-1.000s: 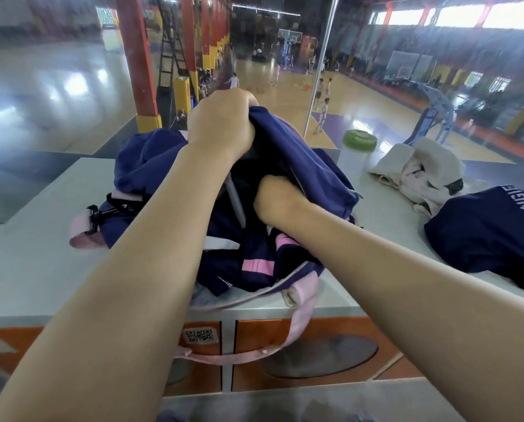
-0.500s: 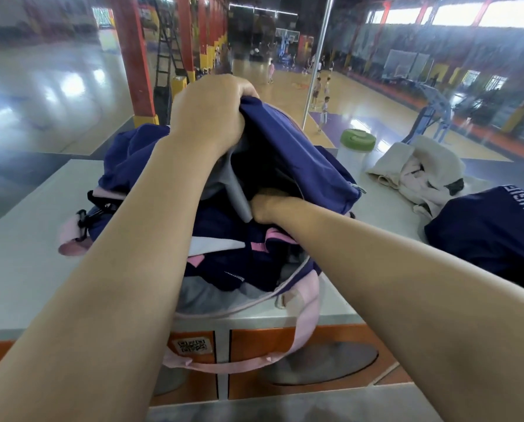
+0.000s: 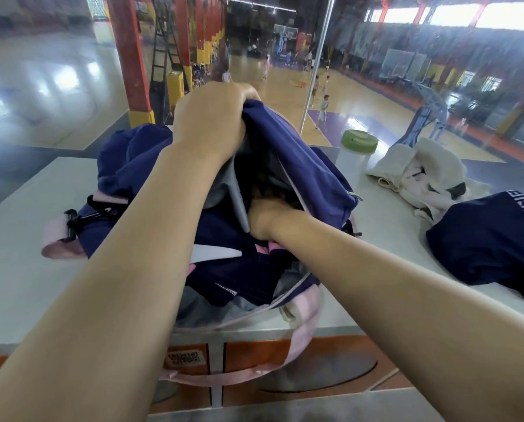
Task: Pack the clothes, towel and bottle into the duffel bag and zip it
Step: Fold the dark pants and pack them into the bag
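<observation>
Two hands are busy at the navy fabric duffel bag with pink trim (image 3: 300, 166), mid-frame. Nearest me, my right hand (image 3: 265, 219) is pushed into its mouth; I cannot tell what its hidden fingers hold. Above it, my left hand (image 3: 212, 117) grips the bag's upper flap, lifting it. At right lie the folded navy garment (image 3: 492, 239), cream towel (image 3: 422, 169) and green-lidded clear bottle (image 3: 356, 150), closest to my right hand.
</observation>
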The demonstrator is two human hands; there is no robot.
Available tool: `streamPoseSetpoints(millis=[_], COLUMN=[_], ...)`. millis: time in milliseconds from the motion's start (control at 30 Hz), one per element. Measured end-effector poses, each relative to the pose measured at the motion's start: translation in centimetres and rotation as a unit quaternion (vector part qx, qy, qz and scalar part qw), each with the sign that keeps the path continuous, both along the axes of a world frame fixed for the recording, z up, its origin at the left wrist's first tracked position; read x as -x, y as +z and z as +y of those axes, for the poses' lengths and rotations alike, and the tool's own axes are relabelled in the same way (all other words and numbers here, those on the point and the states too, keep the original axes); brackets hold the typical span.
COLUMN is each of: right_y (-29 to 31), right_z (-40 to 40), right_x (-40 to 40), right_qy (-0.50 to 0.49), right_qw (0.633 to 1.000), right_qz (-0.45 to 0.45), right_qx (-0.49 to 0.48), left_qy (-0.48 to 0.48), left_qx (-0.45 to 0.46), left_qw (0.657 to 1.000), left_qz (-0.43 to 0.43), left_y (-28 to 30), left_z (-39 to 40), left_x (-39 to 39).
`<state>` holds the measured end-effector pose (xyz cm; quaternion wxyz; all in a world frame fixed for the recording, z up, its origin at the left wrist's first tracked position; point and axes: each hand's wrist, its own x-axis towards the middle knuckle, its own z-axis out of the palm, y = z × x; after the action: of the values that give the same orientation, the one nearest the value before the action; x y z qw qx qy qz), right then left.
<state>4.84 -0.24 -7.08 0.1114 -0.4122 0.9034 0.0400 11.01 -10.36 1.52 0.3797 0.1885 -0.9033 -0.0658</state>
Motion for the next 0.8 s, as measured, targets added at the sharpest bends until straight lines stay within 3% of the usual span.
streamPoseSetpoints(millis=[133,267,400,533,667,800], right_y=[0.5,-1.8,-2.0,1.6,5.7,7.0], right_z=[2.0,3.1,3.7,4.3,5.0,4.7], right_x=[-1.4,-2.0,-2.1,-1.7,-1.4,-0.6], right_qy=[-0.027,-0.057,-0.063,-0.077,-0.061,-0.057], right_qw=[0.999,0.998,0.998,0.992,0.989,0.967], right_qz=[0.025,0.034,-0.002,-0.089,-0.068,-0.028], right_qx=[-0.035,-0.011,-0.004,0.045,0.117,0.245], left_qy=[0.027,0.029,0.039,0.032,-0.002,-0.078], left_qx=[0.009,0.03,0.061,0.068,0.033,-0.093], left_qw=[0.999,0.998,0.997,0.997,0.999,0.98], left_qz=[0.041,0.039,0.021,0.025,-0.032,-0.155], left_y=[-0.2,-0.3,-0.2,-0.5,-0.3,0.1], left_z=[-0.4,-0.1,1.3,1.4,0.5,-0.5], left_x=[0.4,0.5,0.7,0.3,-0.5,-2.0])
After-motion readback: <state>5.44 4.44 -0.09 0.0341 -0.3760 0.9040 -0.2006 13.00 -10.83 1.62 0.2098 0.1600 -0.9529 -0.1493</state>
